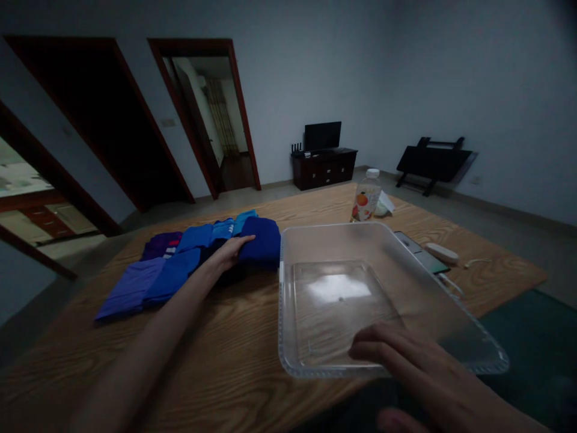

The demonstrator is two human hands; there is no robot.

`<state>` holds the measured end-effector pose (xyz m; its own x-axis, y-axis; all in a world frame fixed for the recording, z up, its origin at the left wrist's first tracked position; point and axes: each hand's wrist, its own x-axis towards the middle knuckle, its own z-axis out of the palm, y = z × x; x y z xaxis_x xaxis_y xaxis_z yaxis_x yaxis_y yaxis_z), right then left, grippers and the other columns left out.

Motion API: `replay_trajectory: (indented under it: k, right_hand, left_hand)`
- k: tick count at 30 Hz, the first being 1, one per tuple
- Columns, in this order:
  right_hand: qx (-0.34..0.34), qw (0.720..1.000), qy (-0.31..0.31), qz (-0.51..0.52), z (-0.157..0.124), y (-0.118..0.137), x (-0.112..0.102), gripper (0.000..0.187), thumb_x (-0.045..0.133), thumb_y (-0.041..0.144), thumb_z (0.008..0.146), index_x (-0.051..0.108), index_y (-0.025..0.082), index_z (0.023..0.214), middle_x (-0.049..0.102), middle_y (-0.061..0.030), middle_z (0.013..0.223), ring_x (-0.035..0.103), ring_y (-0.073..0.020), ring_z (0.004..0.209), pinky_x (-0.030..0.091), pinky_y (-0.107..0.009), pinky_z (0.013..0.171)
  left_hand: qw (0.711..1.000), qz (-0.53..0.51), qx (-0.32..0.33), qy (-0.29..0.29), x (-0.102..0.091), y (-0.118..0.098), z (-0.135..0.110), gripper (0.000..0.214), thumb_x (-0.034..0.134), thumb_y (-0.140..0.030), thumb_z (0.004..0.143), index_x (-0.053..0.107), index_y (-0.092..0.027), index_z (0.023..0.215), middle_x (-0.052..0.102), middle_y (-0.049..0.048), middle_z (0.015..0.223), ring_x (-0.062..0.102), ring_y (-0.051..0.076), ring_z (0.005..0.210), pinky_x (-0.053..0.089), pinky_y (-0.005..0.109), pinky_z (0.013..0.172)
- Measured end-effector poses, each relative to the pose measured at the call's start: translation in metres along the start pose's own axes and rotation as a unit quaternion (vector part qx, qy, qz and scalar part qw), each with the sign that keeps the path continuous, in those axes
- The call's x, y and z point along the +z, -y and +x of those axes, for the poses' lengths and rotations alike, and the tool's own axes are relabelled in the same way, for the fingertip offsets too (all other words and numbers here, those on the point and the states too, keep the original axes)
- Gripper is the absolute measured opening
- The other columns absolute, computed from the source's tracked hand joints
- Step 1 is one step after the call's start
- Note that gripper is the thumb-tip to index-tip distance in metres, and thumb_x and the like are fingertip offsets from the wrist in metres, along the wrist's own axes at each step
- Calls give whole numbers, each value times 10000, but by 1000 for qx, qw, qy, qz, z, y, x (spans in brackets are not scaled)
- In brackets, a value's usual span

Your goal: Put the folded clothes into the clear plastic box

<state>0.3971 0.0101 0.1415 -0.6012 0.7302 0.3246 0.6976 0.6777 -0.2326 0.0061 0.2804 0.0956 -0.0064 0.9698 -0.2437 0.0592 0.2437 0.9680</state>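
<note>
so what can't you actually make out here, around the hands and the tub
- Head view: right hand blurred, cut off by the bottom edge; contact with the clear tub unclear.
- Left hand palm hides the folded blue clothes beneath.
- Bottle label too small.
- Items behind the tub partly hidden.

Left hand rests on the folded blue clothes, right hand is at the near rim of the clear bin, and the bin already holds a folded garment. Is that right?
Not quite. The head view shows the bin with nothing in it; only the table's wood grain shows through its bottom. The rest holds: the left hand lies on the folded blue clothes, and the right hand is at the bin's near rim.
</note>
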Motion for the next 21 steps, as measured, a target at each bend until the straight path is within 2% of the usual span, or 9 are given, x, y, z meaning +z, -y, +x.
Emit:
replay_trajectory:
  k: [2, 5, 7, 9, 12, 14, 17, 19, 21]
  right_hand:
    - [39, 998, -3, 45, 7, -6, -17, 469, 683, 433, 1007, 638, 367, 1469, 703, -82, 1424, 707, -310, 1278, 635, -400, 1026]
    - [81, 983, -21, 163, 47, -20, -32, 482, 655, 405, 1038, 588, 305, 1504, 626, -120, 1517, 640, -306, 1373, 591, -459, 1103]
    - [108, 947, -16, 303, 85, -31, -30, 567, 673, 443, 1033, 511, 294, 1556, 538, -121, 1613, 577, -305, 1447, 562, -501, 1135]
    - [149, 876, -5, 459, 123, -43, -23, 636, 694, 519, 1009, 472, 306, 1566, 499, -114, 1653, 550, -308, 1477, 552, -534, 1142]
    - [210, 745, 0, 632, 157, -57, -13, 647, 586, 666, 1016, 492, 310, 1548, 588, -116, 1582, 603, -320, 1426, 574, -547, 1123]
    - [253, 686, -21, 682, 161, -60, -12, 672, 545, 701, 1018, 516, 276, 1538, 668, -117, 1491, 663, -327, 1351, 593, -531, 1104]
    - [334, 670, -51, 661, 147, -62, -14, 694, 737, 598, 947, 548, 244, 1512, 746, -114, 1370, 748, -326, 1203, 637, -480, 1042]
    - [383, 681, -41, 622, 134, -63, -11, 768, 884, 449, 849, 543, 260, 1510, 768, -103, 1329, 780, -313, 1125, 670, -441, 979]
    - [434, 681, -22, 589, 123, -67, -5, 842, 938, 358, 789, 524, 259, 1516, 784, -103, 1293, 797, -294, 1065, 690, -396, 915]
  left_hand:
    - [998, -27, 50, -39, -4, -24, -6, 392, 776, -292, 910, 707, -98, 1244, 814, 133, 1096, 782, 200, 946, 645, 308, 894]
    - [981, -73, 159, -85, 2, -64, -27, 529, 829, -318, 862, 672, -128, 1331, 789, 112, 1214, 766, 216, 1074, 622, 317, 977]
    - [975, -97, 191, -62, 17, -86, -48, 564, 817, -353, 866, 655, -116, 1351, 780, 124, 1221, 762, 247, 1098, 624, 359, 993]
    - [976, -117, 182, 1, 41, -97, -71, 554, 782, -392, 888, 653, -105, 1344, 772, 144, 1217, 762, 273, 1098, 632, 396, 989]
    - [973, -157, 134, 100, 84, -93, -102, 591, 784, -431, 891, 626, -129, 1374, 732, 178, 1319, 741, 296, 1172, 620, 416, 1031]
    - [969, -182, 95, 139, 109, -78, -114, 683, 788, -444, 899, 538, -179, 1476, 658, 190, 1454, 706, 304, 1258, 600, 443, 1074]
    - [972, -137, 98, 164, 126, -54, -120, 797, 764, -508, 929, 389, -247, 1582, 534, 197, 1594, 635, 320, 1369, 562, 502, 1127]
    - [968, -6, 162, 190, 120, -45, -121, 794, 765, -552, 924, 415, -237, 1563, 549, 202, 1575, 597, 335, 1409, 512, 528, 1178]
    - [940, 147, 242, 191, 102, -43, -123, 701, 726, -539, 953, 475, -219, 1524, 619, 189, 1496, 601, 339, 1397, 473, 542, 1207]
